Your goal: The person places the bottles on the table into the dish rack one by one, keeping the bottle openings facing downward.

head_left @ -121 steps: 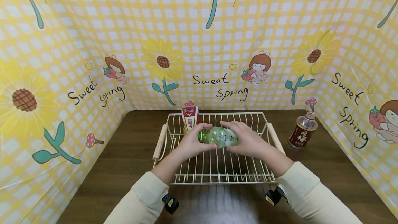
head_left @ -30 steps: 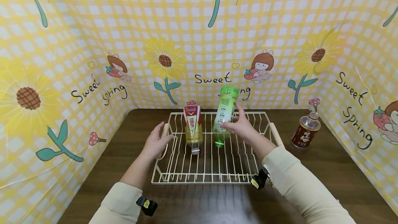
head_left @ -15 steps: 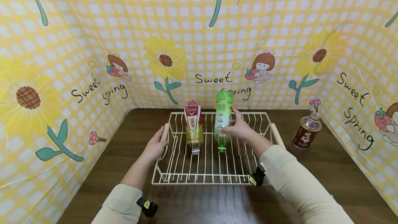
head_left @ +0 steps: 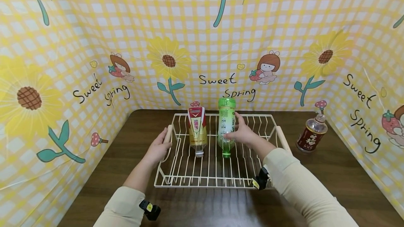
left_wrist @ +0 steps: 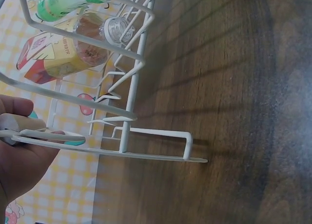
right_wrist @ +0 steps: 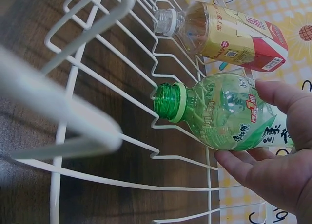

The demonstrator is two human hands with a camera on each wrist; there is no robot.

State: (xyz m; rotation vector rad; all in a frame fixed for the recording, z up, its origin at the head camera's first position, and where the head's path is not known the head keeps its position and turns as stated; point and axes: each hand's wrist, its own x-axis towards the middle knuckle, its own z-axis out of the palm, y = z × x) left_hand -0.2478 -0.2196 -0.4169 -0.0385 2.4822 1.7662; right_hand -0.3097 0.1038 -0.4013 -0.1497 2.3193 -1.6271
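Observation:
My right hand [head_left: 245,134] holds an empty green plastic bottle [head_left: 226,116] mouth down in the white wire dish rack [head_left: 195,186], thumb on one side and fingers on the other. Its uncapped neck sits among the wires in the right wrist view. To its left, a clear bottle with a red and gold label [head_left: 197,127] also stands neck down in the rack. My left hand [head_left: 156,150] grips the rack's left wooden handle [head_left: 169,133]; in the left wrist view its fingers [left_wrist: 19,106] wrap that handle.
A clear bottle with a dark red label [head_left: 311,134] stands upright on the brown table [head_left: 331,178], right of the rack. The rack's right wooden handle [head_left: 283,138] rises beside my right forearm. A yellow checked cloth [head_left: 202,45] hangs behind and on both sides.
The green bottle was held sideways in both hands, then turned mouth down by the right hand and lowered into the rack. My left hand moved left onto the wooden handle.

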